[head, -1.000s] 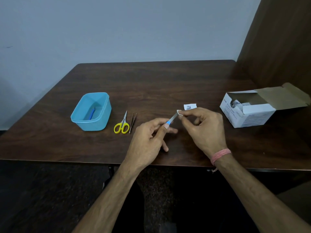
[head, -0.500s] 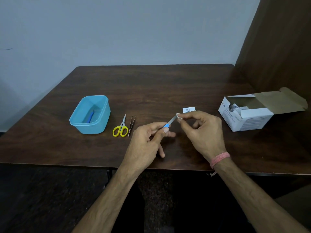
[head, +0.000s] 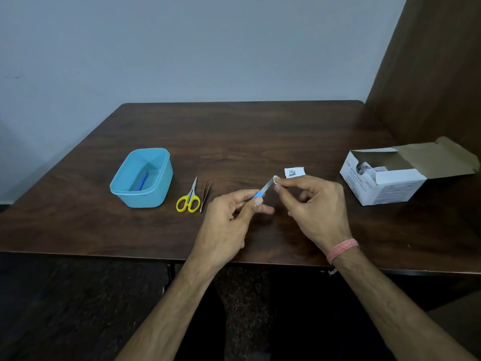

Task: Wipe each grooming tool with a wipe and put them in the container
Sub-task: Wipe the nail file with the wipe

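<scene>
My left hand [head: 229, 220] pinches the blue handle of a nail file [head: 265, 189], whose metal blade points up and to the right. My right hand [head: 312, 207] pinches a small white wipe [head: 276, 179] folded around the blade's tip. Left of my hands, yellow-handled scissors [head: 189, 199] and thin metal tweezers [head: 205, 194] lie side by side on the table. Further left stands a light blue container [head: 156, 188] with one blue-handled tool [head: 142, 181] inside.
An open white cardboard box of wipes [head: 385, 183] sits at the right, its flap folded back. A torn white wipe packet [head: 294, 172] lies just behind my right hand. A brown wooden panel [head: 429, 69] rises along the dark wooden table's [head: 234, 142] right side.
Both hands stay together on the nail file; the wipe has slid toward the blade's tip. The camera has tilted slightly, so the scene sits a little lower in the frame.
</scene>
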`<state>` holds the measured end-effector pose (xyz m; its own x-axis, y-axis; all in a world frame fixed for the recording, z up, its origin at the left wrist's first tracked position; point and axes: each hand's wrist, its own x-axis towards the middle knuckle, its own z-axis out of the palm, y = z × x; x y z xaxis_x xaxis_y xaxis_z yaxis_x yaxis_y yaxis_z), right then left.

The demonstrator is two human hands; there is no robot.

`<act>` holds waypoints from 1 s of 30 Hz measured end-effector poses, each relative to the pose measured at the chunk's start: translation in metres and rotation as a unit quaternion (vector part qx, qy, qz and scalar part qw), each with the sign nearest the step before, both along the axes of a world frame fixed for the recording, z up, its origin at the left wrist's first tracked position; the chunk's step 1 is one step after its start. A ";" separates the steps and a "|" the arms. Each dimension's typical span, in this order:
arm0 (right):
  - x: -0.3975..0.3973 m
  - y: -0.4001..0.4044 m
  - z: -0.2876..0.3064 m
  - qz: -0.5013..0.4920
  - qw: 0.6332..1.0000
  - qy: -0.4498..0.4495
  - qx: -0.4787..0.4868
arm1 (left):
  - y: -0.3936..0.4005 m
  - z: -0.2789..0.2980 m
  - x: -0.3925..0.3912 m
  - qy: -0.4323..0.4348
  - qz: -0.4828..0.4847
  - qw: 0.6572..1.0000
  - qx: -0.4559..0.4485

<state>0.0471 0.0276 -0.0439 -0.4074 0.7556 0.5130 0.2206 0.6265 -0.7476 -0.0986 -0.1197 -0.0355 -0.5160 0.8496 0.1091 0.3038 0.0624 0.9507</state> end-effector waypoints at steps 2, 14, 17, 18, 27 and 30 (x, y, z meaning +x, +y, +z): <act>0.000 -0.001 0.000 0.004 1.000 -0.003 0.016 | 0.000 0.000 0.000 0.004 -0.003 1.000 0.000; 0.000 -0.005 0.006 0.002 1.000 0.001 -0.001 | 0.001 -0.001 0.000 0.016 -0.007 1.000 -0.004; 0.000 -0.004 0.006 0.004 0.999 0.019 -0.044 | 0.001 -0.002 0.000 0.021 -0.005 1.000 -0.004; 0.000 -0.004 0.006 0.007 0.999 0.021 -0.047 | 0.001 -0.002 0.000 0.024 -0.005 1.000 -0.005; 0.000 -0.006 0.008 0.008 0.994 0.030 -0.105 | 0.002 -0.003 0.001 0.035 0.003 0.999 0.000; 0.000 -0.004 0.008 -0.015 0.992 0.052 -0.110 | 0.003 -0.004 0.002 0.035 0.021 0.999 0.005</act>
